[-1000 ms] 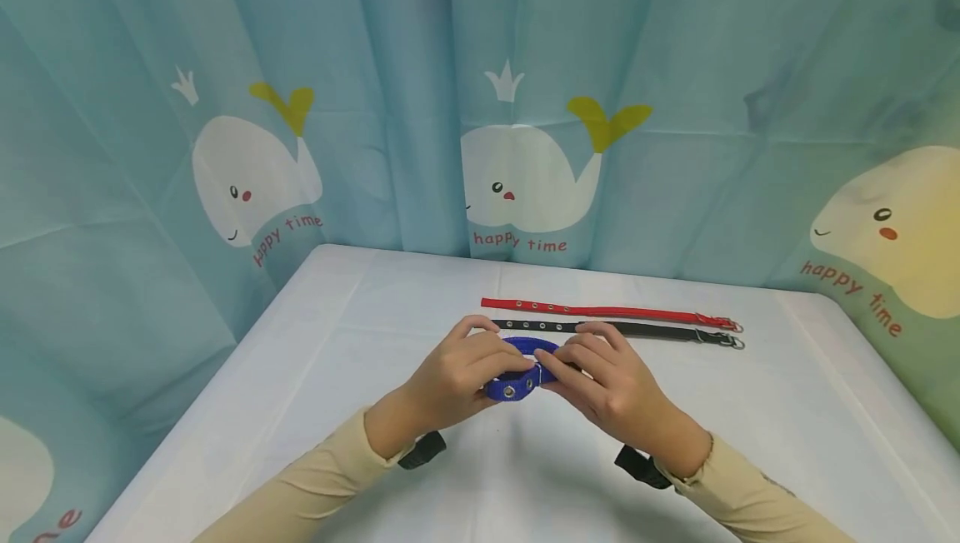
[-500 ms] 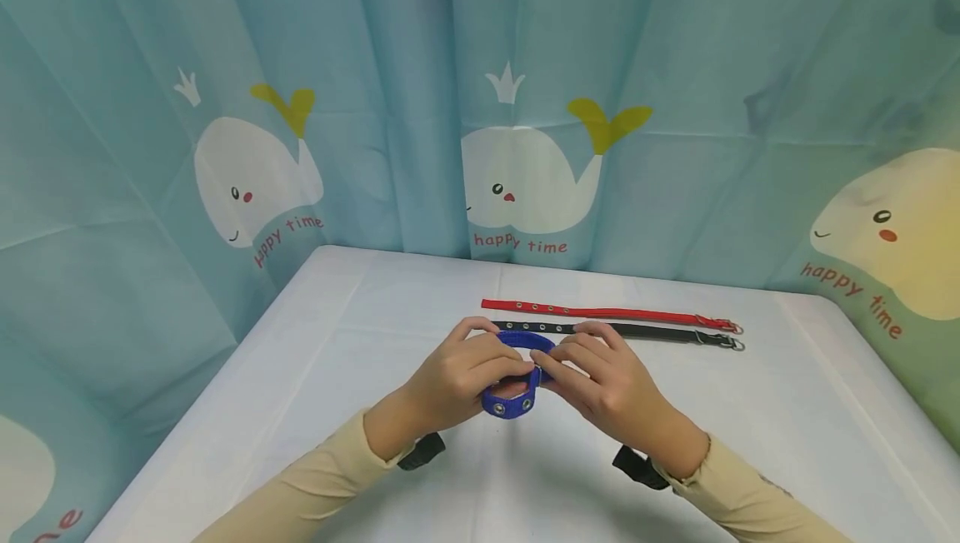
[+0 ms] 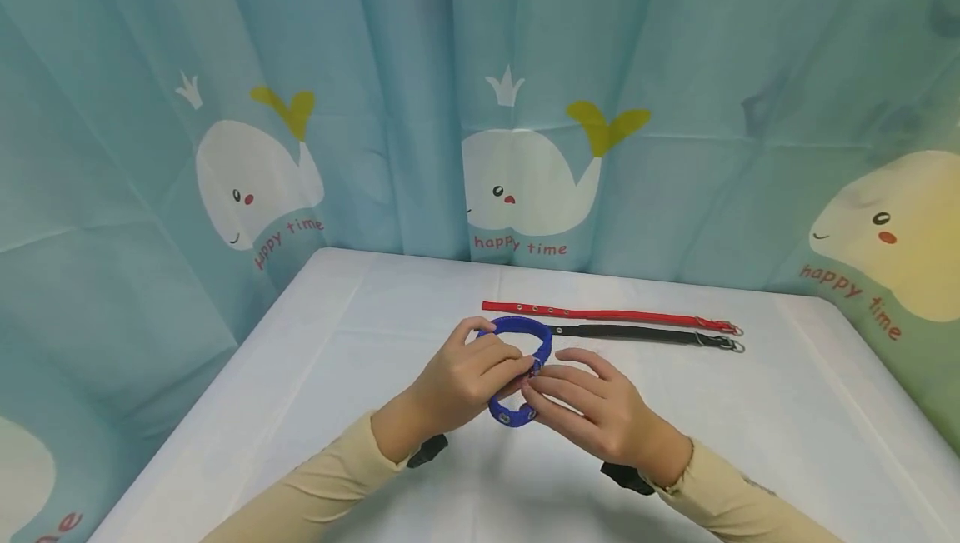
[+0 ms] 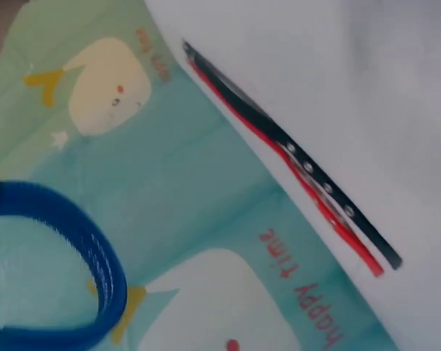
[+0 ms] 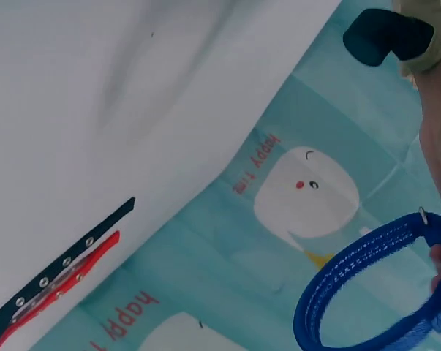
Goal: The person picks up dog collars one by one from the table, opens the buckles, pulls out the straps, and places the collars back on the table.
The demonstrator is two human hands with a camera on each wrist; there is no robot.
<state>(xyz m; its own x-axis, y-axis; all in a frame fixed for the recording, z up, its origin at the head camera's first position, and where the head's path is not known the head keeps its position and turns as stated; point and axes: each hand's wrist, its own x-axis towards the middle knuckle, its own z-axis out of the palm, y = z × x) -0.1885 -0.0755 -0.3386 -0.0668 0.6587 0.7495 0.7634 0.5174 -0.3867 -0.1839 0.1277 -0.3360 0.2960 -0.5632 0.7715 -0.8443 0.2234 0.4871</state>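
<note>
A blue dog collar [image 3: 525, 326] is looped and held up over the table in the head view, its eyelet end hanging as a smaller loop at the bottom. My left hand [image 3: 465, 372] grips it from the left near the metal buckle. On the other side my right hand [image 3: 600, 414] has its fingertips at the eyelet end, pinching it just below the buckle; the thumb is largely hidden. The ring of the collar [image 4: 110, 270] fills the lower left of the left wrist view. In the right wrist view, the collar [image 5: 308, 314] shows at lower right.
A red collar [image 3: 637, 316] and a black collar [image 3: 637, 333] lie straight, side by side, behind the hands on the white table [image 3: 360, 301]. Their buckle ends point right. A blue curtain [image 3: 412, 110] with whale prints hangs along the back edge.
The collar's main loop has risen and opened wider, and the eyelet end has slid lower into a small loop. My right hand has shifted down from the buckle; the left stays nearly still.
</note>
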